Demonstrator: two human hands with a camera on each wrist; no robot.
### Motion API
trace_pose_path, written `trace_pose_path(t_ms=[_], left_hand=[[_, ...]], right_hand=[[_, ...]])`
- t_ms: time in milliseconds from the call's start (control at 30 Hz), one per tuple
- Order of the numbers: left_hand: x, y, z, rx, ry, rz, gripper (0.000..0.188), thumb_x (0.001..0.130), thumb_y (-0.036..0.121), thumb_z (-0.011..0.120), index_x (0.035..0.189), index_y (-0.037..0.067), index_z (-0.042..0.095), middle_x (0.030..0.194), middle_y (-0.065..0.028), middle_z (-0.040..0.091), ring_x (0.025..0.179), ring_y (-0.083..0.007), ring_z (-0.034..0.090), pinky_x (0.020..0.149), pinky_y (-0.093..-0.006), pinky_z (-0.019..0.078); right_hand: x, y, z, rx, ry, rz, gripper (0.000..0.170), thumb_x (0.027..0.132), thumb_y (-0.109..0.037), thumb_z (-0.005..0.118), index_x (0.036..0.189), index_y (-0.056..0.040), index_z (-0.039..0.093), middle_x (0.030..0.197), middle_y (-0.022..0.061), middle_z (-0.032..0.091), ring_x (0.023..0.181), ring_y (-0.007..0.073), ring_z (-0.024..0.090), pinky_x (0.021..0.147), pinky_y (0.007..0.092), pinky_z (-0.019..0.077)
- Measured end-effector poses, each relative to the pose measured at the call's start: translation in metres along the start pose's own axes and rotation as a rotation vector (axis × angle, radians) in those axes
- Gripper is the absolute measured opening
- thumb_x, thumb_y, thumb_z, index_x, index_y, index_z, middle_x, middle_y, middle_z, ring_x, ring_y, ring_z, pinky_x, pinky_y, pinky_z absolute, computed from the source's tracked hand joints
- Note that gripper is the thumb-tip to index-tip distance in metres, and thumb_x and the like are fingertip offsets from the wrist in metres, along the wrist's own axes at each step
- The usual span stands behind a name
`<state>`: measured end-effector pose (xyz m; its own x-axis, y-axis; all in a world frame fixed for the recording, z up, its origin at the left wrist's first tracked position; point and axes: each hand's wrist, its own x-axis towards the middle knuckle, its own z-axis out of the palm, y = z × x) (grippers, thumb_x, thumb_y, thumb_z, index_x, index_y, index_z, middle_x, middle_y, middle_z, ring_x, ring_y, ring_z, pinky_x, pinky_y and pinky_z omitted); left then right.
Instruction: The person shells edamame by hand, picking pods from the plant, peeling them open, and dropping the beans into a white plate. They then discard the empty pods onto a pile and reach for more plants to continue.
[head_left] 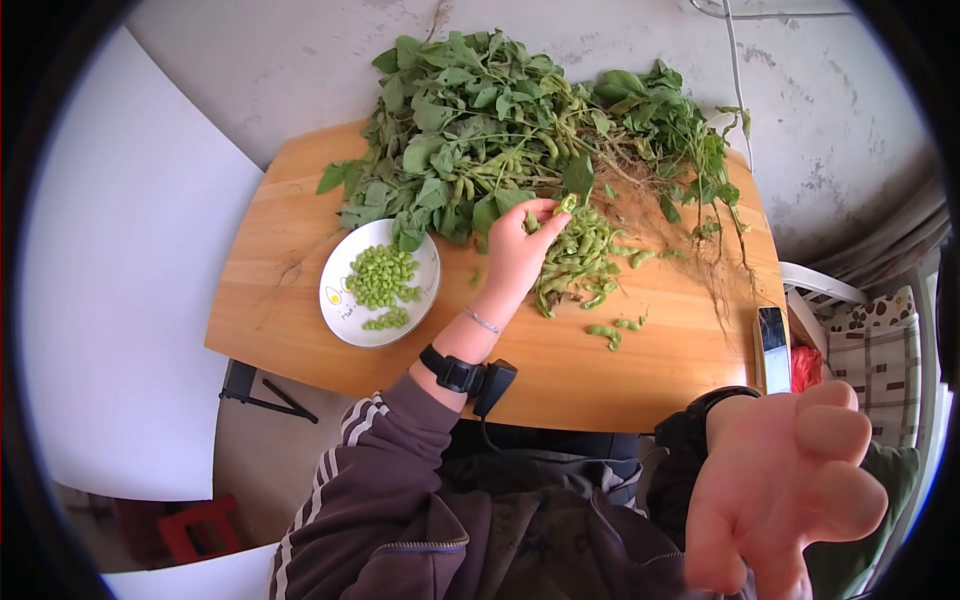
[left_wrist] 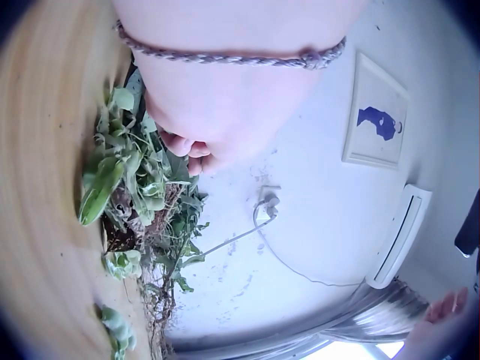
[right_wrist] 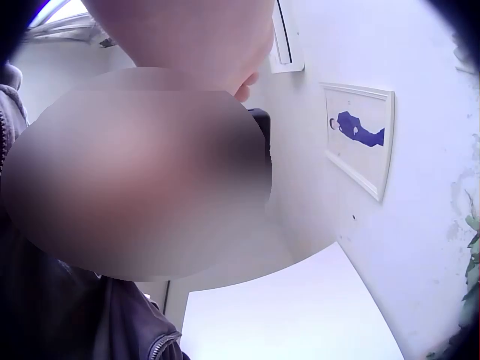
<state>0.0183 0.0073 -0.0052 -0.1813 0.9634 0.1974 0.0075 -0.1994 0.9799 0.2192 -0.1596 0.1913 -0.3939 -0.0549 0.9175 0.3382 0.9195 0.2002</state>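
In the head view my left hand (head_left: 514, 258) reaches over the wooden table and pinches a pale green soybean pod (head_left: 568, 203) between thumb and fingers. Just beneath and beyond it is a heap of green pods (head_left: 582, 252). To its left, a white plate (head_left: 333, 250) holds shelled green soybeans (head_left: 382, 277). My right hand (head_left: 775, 475) is raised near the head camera, away from the table, its fingers spread loosely and holding nothing visible. From the left wrist, the back of the left hand (left_wrist: 225, 112) hides the pinched pod.
Uprooted leafy soybean plants (head_left: 460, 130) cover the back of the table (head_left: 290, 215), with roots (head_left: 635, 180) trailing right. Several loose pods (head_left: 605, 333) lie near the heap. A phone (head_left: 772, 348) is at the right edge beside a cushioned chair (head_left: 875, 350). A white panel (head_left: 130, 280) stands left.
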Motion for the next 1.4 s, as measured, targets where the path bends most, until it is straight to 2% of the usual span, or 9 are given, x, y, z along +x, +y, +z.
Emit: trace_pose_path(t_ms=[33,67,167,300,333,367,533,667,1400], left_hand=[[-0.001,0.001,0.001,-0.001,0.009,-0.009,0.027,0.085,0.018,0.079,0.102,-0.002,0.071,0.085,-0.0035,0.071,0.076,-0.0086,0.062,0.07,-0.0242,0.049],[0.001,-0.002,0.002,-0.051,-0.013,0.002,0.025,0.088,0.014,0.078,0.105,-0.002,0.067,0.084,0.0012,0.063,0.052,-0.0005,0.042,0.043,-0.0189,0.0298],[-0.002,0.006,0.0,-0.147,-0.031,-0.15,0.026,0.088,0.015,0.078,0.105,-0.002,0.067,0.083,0.0018,0.061,0.051,-0.0009,0.04,0.043,-0.0199,0.0286],[-0.006,0.014,-0.001,-0.256,-0.037,-0.159,0.027,0.086,0.016,0.081,0.102,-0.001,0.068,0.08,0.0035,0.058,0.051,-0.0012,0.039,0.044,-0.0203,0.0289],[-0.006,0.015,0.0,-0.279,-0.033,-0.169,0.026,0.085,0.016,0.081,0.101,0.0,0.069,0.078,0.0043,0.058,0.052,-0.0013,0.041,0.044,-0.0202,0.03],[-0.007,0.015,0.001,-0.304,-0.03,-0.18,0.025,0.084,0.016,0.082,0.099,0.0,0.07,0.077,0.0052,0.057,0.052,-0.0015,0.042,0.044,-0.0202,0.0312],[-0.007,0.011,0.0,-0.322,-0.1,-0.234,0.029,0.084,0.014,0.082,0.103,-0.001,0.067,0.075,0.005,0.056,0.051,-0.0012,0.038,0.044,-0.0196,0.0267],[-0.007,0.009,0.0,-0.358,-0.153,-0.261,0.027,0.085,0.012,0.08,0.104,-0.002,0.066,0.073,0.0057,0.054,0.05,-0.0009,0.037,0.045,-0.0199,0.0259],[-0.006,0.009,-0.006,-0.46,-0.364,-0.416,0.022,0.088,0.013,0.077,0.103,0.0,0.066,0.071,0.0055,0.057,0.049,-0.0016,0.037,0.046,-0.0199,0.026]], right_hand=[[0.003,0.012,0.004,-0.031,0.034,-0.094,0.073,0.081,-0.01,0.059,0.142,-0.0447,0.04,0.099,0.0107,0.03,0.059,0.0159,0.026,0.049,0.0325,0.0175],[0.002,0.027,0.002,0.034,0.015,-0.229,0.076,0.085,-0.012,0.058,0.145,-0.051,0.031,0.099,0.0108,0.031,0.057,0.0147,0.026,0.048,0.0313,0.0197],[-0.001,0.05,-0.007,0.115,-0.045,-0.328,0.074,0.091,-0.015,0.061,0.142,-0.0538,0.024,0.096,0.0106,0.035,0.056,0.0141,0.029,0.049,0.0294,0.0263],[-0.016,0.022,0.038,-0.099,-0.128,0.401,0.036,0.082,-0.009,0.072,0.117,-0.0156,0.069,0.087,0.0085,0.048,0.067,0.0213,0.043,0.057,0.0322,0.0353],[-0.025,0.041,0.057,-0.091,-0.099,0.379,0.027,0.074,0.004,0.07,0.101,0.0018,0.07,0.08,0.0084,0.052,0.07,0.0202,0.049,0.06,0.0309,0.0401],[-0.037,0.061,0.077,-0.099,-0.039,0.386,0.029,0.073,-0.001,0.076,0.101,-0.0111,0.074,0.075,0.0042,0.049,0.057,0.0156,0.05,0.048,0.0304,0.0405],[-0.125,0.107,0.136,-0.071,-0.128,0.817,0.016,0.082,-0.012,0.078,0.098,-0.0141,0.075,0.077,0.0024,0.053,0.059,0.0197,0.055,0.053,0.0318,0.045],[-0.146,0.11,0.143,-0.056,-0.256,0.883,0.017,0.082,-0.022,0.079,0.098,-0.0175,0.077,0.074,0.0039,0.052,0.061,0.0222,0.054,0.056,0.0356,0.0466],[-0.162,0.111,0.133,0.33,-0.266,1.156,0.022,0.088,-0.019,0.076,0.101,-0.0004,0.075,0.073,0.003,0.059,0.063,0.011,0.05,0.057,0.0283,0.042]])
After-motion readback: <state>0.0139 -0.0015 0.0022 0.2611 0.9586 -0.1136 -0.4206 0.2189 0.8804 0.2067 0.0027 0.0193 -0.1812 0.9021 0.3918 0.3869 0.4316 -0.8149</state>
